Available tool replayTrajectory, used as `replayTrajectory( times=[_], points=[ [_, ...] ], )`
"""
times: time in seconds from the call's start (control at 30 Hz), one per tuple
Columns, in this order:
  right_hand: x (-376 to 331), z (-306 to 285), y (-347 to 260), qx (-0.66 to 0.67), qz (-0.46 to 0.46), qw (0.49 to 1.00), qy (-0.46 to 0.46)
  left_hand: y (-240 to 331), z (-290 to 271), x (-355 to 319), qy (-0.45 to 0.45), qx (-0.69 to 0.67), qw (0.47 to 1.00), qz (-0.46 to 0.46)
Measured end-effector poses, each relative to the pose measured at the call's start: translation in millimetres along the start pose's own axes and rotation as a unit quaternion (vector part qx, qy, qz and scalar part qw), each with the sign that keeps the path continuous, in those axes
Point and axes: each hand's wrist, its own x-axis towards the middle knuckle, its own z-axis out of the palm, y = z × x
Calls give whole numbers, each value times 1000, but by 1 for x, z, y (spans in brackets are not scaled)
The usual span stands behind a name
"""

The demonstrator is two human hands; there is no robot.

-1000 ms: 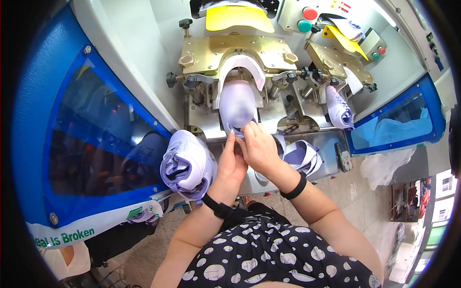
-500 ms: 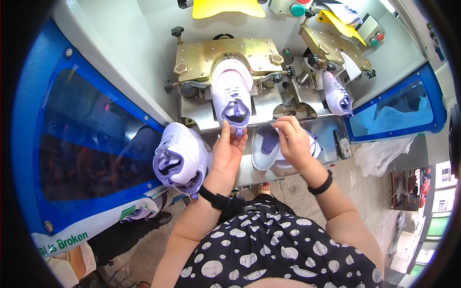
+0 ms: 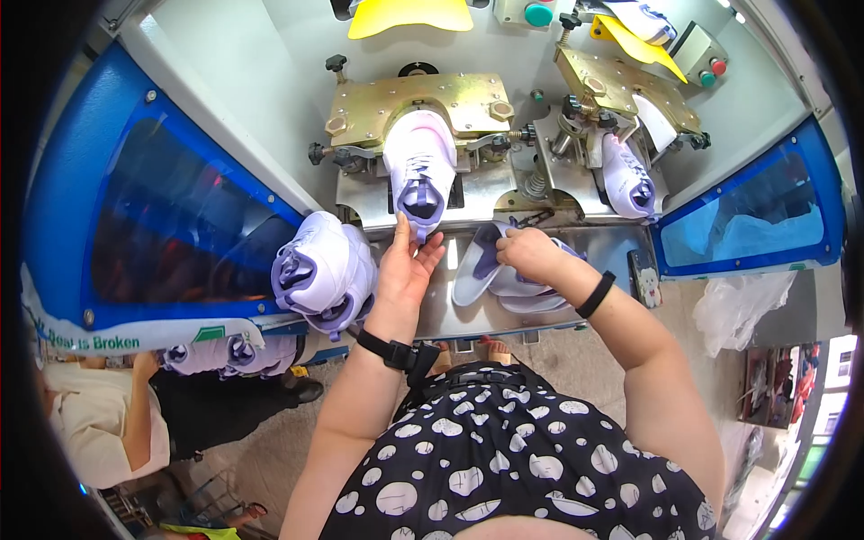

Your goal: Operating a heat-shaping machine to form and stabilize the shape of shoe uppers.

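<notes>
mounted shoe [image 3: 419, 171] sits clamped in the brass fixture [image 3: 409, 103] at centre of the machine, lilac and white, long axis running away from the person, laces facing up, near end pointing down toward the steel shelf [image 3: 450, 306]. left hand [image 3: 405, 268] is open, fingers spread, fingertips touching the shoe's near end from below, gripping nothing. right hand [image 3: 529, 254] is curled closed on a second shoe [image 3: 497, 274] lying on the shelf, just right of the left hand; that one lies tilted, axis roughly diagonal. stacked shoes [image 3: 319, 274] sit at the shelf's left edge. another shoe [image 3: 627, 178] is held in the right fixture [image 3: 621, 94], angled down-right.
</notes>
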Motion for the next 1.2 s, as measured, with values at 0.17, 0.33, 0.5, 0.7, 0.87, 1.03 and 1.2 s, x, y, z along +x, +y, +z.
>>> replayTrajectory(
  times=[0.17, 0.33, 0.5, 0.7, 0.87, 1.03, 1.2],
  points=[
    [-35, -67, -9, 247, -17, 968, 53, 1, -9, 3, 11, 23, 1000, 13],
    [-57, -118, -25, 720, 72, 681, 115, -2, -5, -6, -25, -37, 999, -5],
    [-31, -120, -31, 816, 105, 535, 191, -25, 26, -89, -275, 38, 961, -4],
    [-13, -129, -59, 394, 117, 757, 509, 7, 49, -106, -259, 45, 955, 136],
    [13, -143, -73, 153, -73, 863, 475, 23, 56, -112, -289, 57, 942, 160],
    [59, -227, -37, 128, -27, 834, 536, 40, 43, -125, -261, 136, 936, 192],
    [139, -277, 41, 61, 88, 855, 507, 36, 19, -127, -252, 124, 949, 142]
  ],
)
